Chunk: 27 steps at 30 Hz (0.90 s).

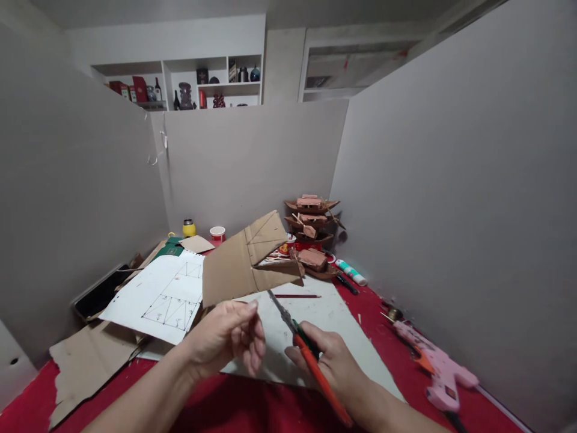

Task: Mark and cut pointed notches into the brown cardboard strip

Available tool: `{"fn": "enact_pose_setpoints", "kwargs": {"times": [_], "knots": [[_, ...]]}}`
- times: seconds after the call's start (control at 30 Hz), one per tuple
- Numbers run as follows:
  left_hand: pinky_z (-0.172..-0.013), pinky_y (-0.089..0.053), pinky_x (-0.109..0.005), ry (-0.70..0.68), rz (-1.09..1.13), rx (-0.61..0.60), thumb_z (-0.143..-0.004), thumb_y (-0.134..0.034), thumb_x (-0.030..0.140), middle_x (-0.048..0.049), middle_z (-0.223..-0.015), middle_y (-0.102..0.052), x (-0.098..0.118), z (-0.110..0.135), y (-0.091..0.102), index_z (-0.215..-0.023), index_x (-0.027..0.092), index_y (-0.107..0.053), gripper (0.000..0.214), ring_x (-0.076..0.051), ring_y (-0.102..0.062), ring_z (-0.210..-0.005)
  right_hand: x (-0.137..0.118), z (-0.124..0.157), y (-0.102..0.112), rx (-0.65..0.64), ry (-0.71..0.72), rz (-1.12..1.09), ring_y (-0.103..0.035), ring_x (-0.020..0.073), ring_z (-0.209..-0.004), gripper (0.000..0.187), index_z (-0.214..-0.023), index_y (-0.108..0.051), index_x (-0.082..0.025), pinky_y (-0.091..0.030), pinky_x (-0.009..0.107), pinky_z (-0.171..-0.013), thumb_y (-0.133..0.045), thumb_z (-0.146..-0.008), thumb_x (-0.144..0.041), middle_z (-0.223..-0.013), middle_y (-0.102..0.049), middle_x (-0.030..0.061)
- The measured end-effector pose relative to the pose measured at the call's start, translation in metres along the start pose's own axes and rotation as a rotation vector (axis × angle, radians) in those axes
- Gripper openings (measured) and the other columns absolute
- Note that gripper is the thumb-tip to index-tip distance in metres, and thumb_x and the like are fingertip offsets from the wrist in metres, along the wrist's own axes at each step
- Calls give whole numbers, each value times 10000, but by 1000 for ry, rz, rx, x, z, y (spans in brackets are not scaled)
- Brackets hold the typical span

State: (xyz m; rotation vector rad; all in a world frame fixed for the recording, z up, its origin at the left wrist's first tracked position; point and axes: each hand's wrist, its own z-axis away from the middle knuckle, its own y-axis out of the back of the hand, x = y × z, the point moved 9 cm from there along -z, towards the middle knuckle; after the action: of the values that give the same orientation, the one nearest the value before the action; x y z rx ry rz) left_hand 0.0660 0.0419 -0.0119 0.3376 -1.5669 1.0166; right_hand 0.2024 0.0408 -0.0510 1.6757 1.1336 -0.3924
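In my right hand is a pair of scissors with orange-red and dark green handles, the blades pointing up and forward. My left hand hovers beside them, fingers loosely curled and thumb apart, with nothing seen between them. Just beyond it, a tilted piece of brown cardboard carries pencil lines and has a notch cut into its right side; whether the left hand touches its lower edge cannot be made out. A white sheet with a drawn truss pattern lies to the left. A dark red pencil rests on the pale board.
Stacked brown model boats stand at the back right. A pink glue gun and a white-green tube lie along the right wall. Torn cardboard, a black tray, a paper cup and a yellow jar are leftward.
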Motion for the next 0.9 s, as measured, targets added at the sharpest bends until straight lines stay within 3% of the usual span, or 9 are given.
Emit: {"fn": "enact_pose_setpoints", "kwargs": {"times": [0.07,0.13,0.23,0.27,0.37,0.47,0.57,0.73,0.9], "knots": [[-392,-447,-208,-108,-228,100,-794,-674,517,-31,-493,-607,13,7,9,-583,140,-601,438,-114,-550,-390,2,-2,1,-6,-15,-16,-323,114,-530,292,-693,-392,-231,-318,223,-487,-604,-855,-349,-584,-384,-72],[-490,-469,-215,-445,-476,364,-839,-651,438,-7,-551,-607,48,25,24,-613,164,-591,360,-110,-559,-482,2,-3,0,-17,-42,-24,-313,112,-520,319,-680,-385,-232,-301,222,-471,-616,-849,-373,-571,-368,-75],[-767,-510,-298,-920,-897,711,-830,-670,310,-36,-916,-670,87,60,23,-934,208,-647,147,-176,-623,-831,-1,-5,-2,-49,-65,-31,-302,111,-504,350,-664,-373,-235,-281,227,-459,-607,-852,-415,-550,-359,-77],[-866,-492,-349,-972,-1028,761,-808,-686,285,-57,-1082,-648,90,61,21,-1095,229,-614,301,-212,-605,-978,-3,-5,-3,-60,-65,-22,-305,112,-501,357,-658,-375,-235,-282,230,-461,-599,-855,-432,-544,-369,-75],[-1059,-360,-476,-845,-1257,676,-785,-686,256,-104,-1389,-503,82,33,26,-1395,271,-409,670,-288,-447,-1278,-8,-5,-5,-87,-59,35,-334,122,-511,359,-648,-401,-228,-300,242,-488,-581,-857,-457,-546,-422,-58],[-1019,-407,-468,-584,-1110,527,-787,-673,284,-140,-1446,-453,63,2,49,-1468,280,-306,774,-291,-514,-1229,-8,-5,-3,-91,-75,60,-328,122,-519,353,-641,-416,-223,-301,251,-510,-611,-830,-448,-551,-437,-55],[-919,-477,-409,-416,-922,535,-782,-664,323,-173,-1460,-430,48,-12,73,-1503,270,-225,846,-275,-588,-1137,1,-8,0,-77,-166,-17,-326,121,-527,375,-616,-424,-219,-294,253,-514,-675,-773,-450,-546,-428,-59],[-858,-447,-437,-158,-1147,627,-725,-689,394,-209,-1155,-657,25,-21,95,-1445,148,-384,821,-343,-643,-988,19,-14,1,-37,-328,-153,-395,124,-489,456,-596,-419,-225,-315,243,-461,-636,-756,-593,-520,-411,-58],[-808,-437,-432,-82,-1093,626,-692,-701,462,-196,-976,-705,9,-27,97,-1349,104,-507,773,-370,-651,-913,27,-8,-9,-84,-522,-324,-548,148,-423,542,-712,-456,-218,-405,237,-391,-454,-788,-755,-528,-558,-18]]}}
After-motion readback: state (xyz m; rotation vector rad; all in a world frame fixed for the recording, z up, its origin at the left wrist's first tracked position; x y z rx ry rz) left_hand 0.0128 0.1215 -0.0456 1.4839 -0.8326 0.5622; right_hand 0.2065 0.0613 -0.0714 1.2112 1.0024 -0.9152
